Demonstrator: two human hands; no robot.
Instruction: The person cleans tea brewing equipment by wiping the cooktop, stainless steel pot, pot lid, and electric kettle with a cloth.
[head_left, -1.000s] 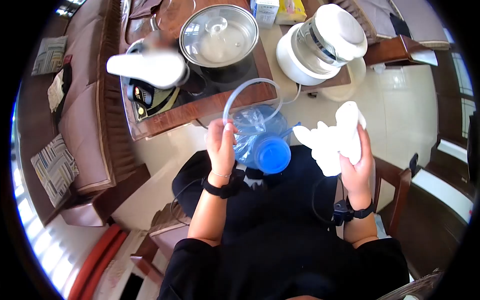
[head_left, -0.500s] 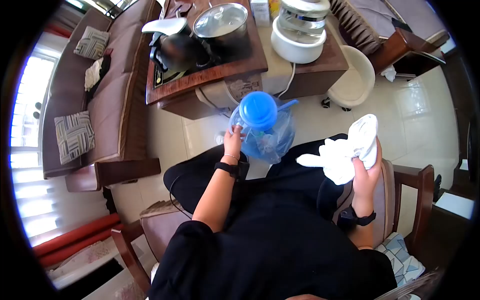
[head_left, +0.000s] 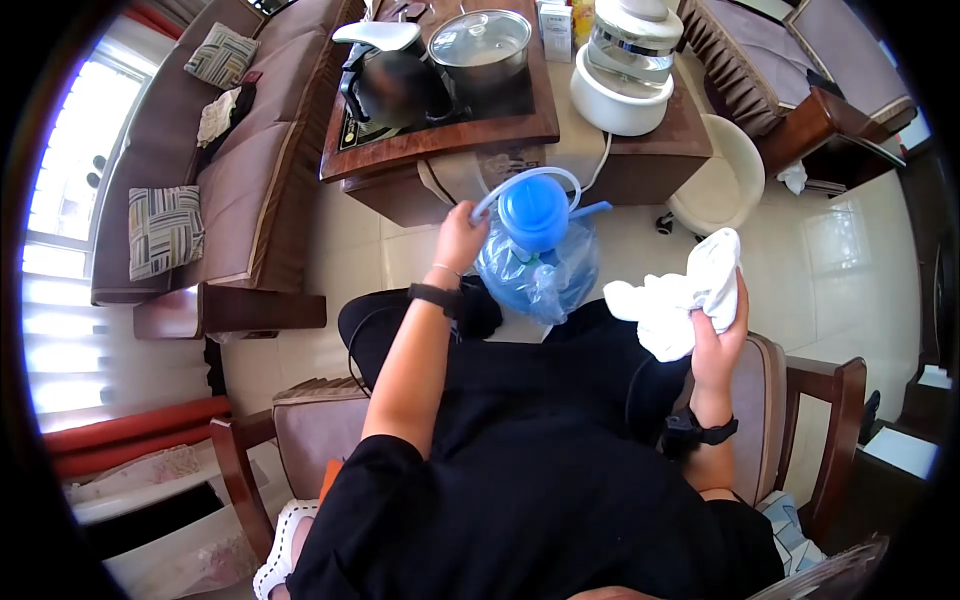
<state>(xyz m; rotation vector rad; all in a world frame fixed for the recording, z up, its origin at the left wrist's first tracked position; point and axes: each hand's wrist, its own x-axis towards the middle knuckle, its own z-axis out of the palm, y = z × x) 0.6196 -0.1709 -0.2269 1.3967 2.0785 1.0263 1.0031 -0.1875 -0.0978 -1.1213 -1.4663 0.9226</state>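
Observation:
My left hand (head_left: 462,238) is closed on the near end of a pale, translucent curved handle (head_left: 520,178), which arches over a blue pump top (head_left: 534,212). A short blue spout sticks out to the right of the pump top. Beneath it, a round blue water jug (head_left: 512,280) wrapped in crinkled clear plastic stands on the floor between my knees. On the right, my right hand (head_left: 722,335) grips a bunched white cloth (head_left: 672,305), held up above my right thigh. The cloth covers part of the fingers.
Ahead stands a wooden table (head_left: 450,145) bearing a dark kettle (head_left: 395,90), a lidded pot (head_left: 480,45) and a white appliance with a glass body (head_left: 622,95). A round cream stool (head_left: 722,180) is at the right. A brown sofa (head_left: 250,165) runs along the left.
My left hand has risen slightly and moved left, and the curved handle now arches above the pump top. The white cloth has shifted only a little. The whole view has turned somewhat.

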